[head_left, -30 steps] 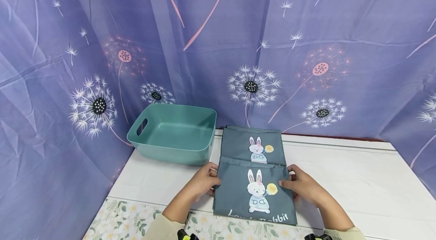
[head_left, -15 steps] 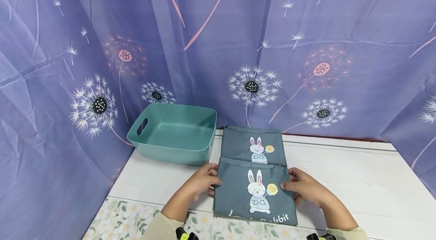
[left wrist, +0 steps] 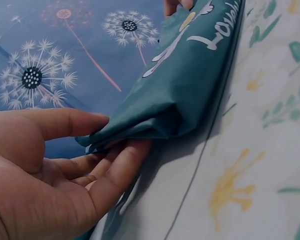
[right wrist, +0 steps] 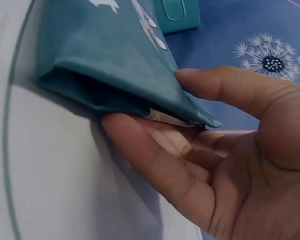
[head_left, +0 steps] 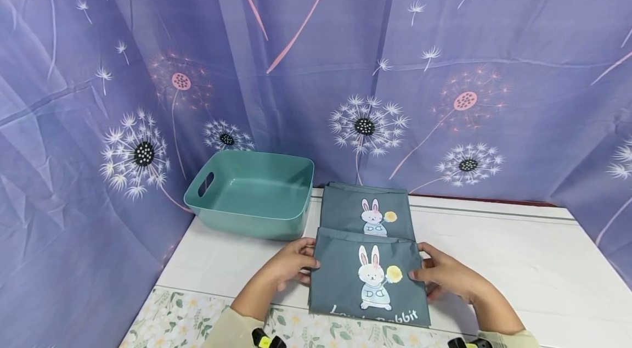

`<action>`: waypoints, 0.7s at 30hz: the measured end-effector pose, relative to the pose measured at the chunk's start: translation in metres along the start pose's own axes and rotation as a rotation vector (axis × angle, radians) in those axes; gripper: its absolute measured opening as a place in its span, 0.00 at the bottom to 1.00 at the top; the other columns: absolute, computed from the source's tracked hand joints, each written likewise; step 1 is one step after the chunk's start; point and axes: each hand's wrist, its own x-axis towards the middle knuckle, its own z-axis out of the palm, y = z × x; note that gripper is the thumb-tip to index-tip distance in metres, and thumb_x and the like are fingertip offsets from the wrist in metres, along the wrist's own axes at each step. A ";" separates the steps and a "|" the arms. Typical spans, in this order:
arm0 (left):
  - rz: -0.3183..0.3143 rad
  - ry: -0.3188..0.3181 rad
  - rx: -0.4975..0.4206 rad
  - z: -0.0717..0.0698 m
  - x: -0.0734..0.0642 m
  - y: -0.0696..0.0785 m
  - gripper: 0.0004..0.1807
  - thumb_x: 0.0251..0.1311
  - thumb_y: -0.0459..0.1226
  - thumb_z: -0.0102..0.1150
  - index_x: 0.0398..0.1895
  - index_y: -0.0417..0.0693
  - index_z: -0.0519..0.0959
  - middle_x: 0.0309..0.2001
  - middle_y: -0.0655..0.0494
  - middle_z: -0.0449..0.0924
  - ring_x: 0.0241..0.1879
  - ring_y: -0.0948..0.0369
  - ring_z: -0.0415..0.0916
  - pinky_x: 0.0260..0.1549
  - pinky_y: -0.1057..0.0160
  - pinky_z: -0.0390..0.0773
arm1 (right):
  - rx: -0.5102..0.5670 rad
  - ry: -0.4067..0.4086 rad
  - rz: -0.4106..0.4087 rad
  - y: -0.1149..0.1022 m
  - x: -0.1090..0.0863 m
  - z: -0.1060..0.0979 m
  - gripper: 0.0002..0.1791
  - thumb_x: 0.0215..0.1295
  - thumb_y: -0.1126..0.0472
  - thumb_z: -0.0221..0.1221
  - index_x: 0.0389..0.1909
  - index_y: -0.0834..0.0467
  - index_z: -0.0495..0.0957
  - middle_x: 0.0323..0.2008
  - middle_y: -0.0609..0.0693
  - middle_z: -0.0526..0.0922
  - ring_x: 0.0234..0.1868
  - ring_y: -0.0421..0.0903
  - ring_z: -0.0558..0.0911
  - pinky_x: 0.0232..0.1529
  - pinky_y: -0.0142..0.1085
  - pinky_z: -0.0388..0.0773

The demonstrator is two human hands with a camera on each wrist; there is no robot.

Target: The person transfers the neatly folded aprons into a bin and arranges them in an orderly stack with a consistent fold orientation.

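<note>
In the head view, a folded dark grey-green cloth (head_left: 340,276) with a rabbit print and white lettering lies in front, overlapping a second folded rabbit-print cloth (head_left: 340,211) behind it. My left hand (head_left: 291,263) pinches the front cloth's left edge, thumb on top. My right hand (head_left: 446,274) pinches its right edge the same way. In the left wrist view, the fingers (left wrist: 122,170) lie under the layered edge. The right wrist view has the thumb (right wrist: 215,82) on the upper layer and fingers beneath. The lower edge of the lettering is partly folded out of sight.
A green plastic basin (head_left: 247,222) with a handle hole stands left of the cloths. The white table covering (head_left: 494,249) has a floral strip (head_left: 168,315) along its front. A purple dandelion curtain (head_left: 306,62) hangs behind and to the left.
My right hand has shifted slightly right and its thumb now sits closer to the cloth's right edge. The front cloth and my left hand have barely moved.
</note>
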 end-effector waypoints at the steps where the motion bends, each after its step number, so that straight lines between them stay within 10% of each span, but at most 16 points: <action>1: -0.004 -0.001 0.001 0.000 0.000 0.000 0.39 0.57 0.28 0.62 0.74 0.36 0.62 0.53 0.44 0.73 0.43 0.57 0.77 0.32 0.57 0.84 | 0.004 -0.006 -0.005 0.000 0.000 0.000 0.35 0.69 0.61 0.61 0.69 0.64 0.55 0.41 0.57 0.83 0.32 0.52 0.87 0.31 0.50 0.87; 21: -0.012 -0.150 -0.011 -0.008 -0.004 0.002 0.47 0.53 0.26 0.59 0.79 0.44 0.53 0.44 0.47 0.82 0.37 0.57 0.83 0.31 0.53 0.87 | 0.015 -0.019 -0.018 -0.002 -0.003 0.002 0.38 0.67 0.64 0.59 0.72 0.63 0.50 0.50 0.62 0.77 0.33 0.53 0.85 0.26 0.47 0.85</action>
